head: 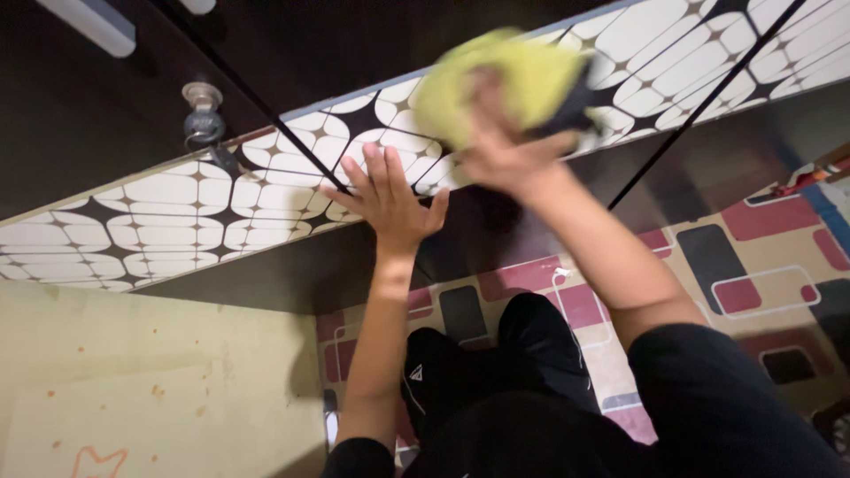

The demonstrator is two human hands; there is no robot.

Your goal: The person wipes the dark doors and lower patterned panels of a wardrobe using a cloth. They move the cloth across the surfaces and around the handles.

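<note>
The head camera looks down on a yellow-green cloth [496,80], blurred with motion, pressed by the right hand [500,146] against a patterned panel [159,212] of white rounded tiles on a dark ground. The right hand's fingers are closed over the cloth, bunching it against the panel. Just left of the cloth, the left hand [390,199] lies flat and spread on the same panel, holding nothing.

How much of the panel has been wiped cannot be read from its surface; no streaks or wet marks show. The cloth sits near the panel's middle, so long stretches lie to either side of it.

Thin dark lines [699,106] cross the panel on both sides of the cloth and mark its sections. Well left of the cloth a round metal fitting [204,115] stands by the panel's upper edge. Below the cloth, a dark ledge [496,239] borders the panel, then a floor mat [753,257] with red and black squares.
</note>
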